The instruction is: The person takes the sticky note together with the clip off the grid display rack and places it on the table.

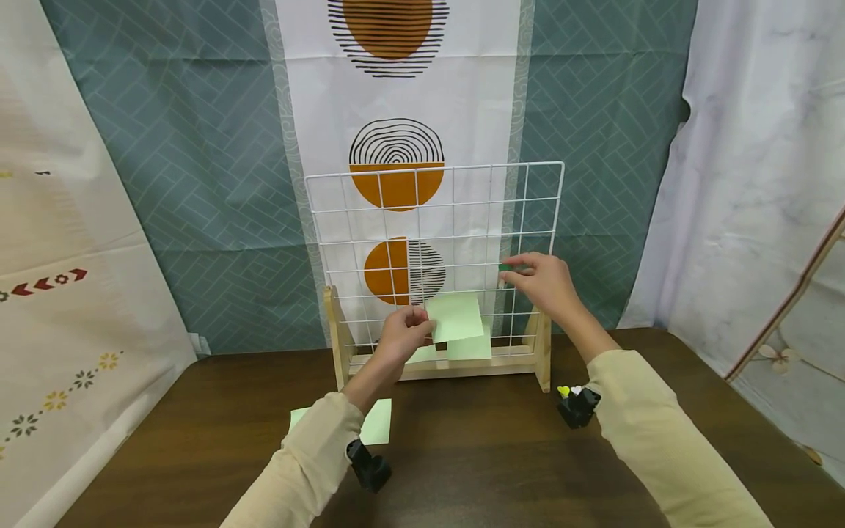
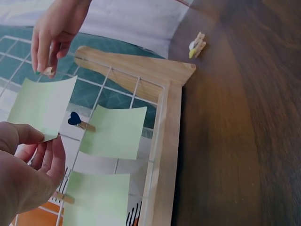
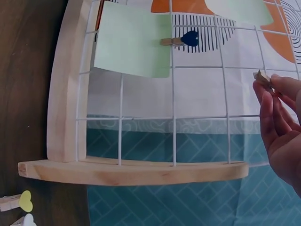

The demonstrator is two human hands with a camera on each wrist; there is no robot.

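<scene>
My left hand (image 1: 399, 337) pinches a pale green paper square (image 1: 457, 317) by its edge, in front of a white wire grid (image 1: 488, 202) on a wooden stand. To its right, my right hand (image 1: 544, 282) pinches a small wooden clothespin (image 3: 262, 77) between thumb and fingertips; a bit of green shows on it in the head view. Lower on the grid hangs one green paper (image 2: 115, 134), held by a clothespin with a dark blue heart (image 2: 75, 118). Beside it hangs another green paper (image 2: 96, 200) with a clothespin (image 2: 66, 197), partly hidden by my left hand.
Green papers (image 1: 376, 422) lie on the brown table (image 1: 475, 455), partly under my left forearm. Clothespins with a yellow heart (image 3: 26, 201) and a white heart (image 3: 29, 220) lie right of the stand's wooden foot (image 1: 543, 352). A patterned curtain (image 1: 185, 161) hangs behind.
</scene>
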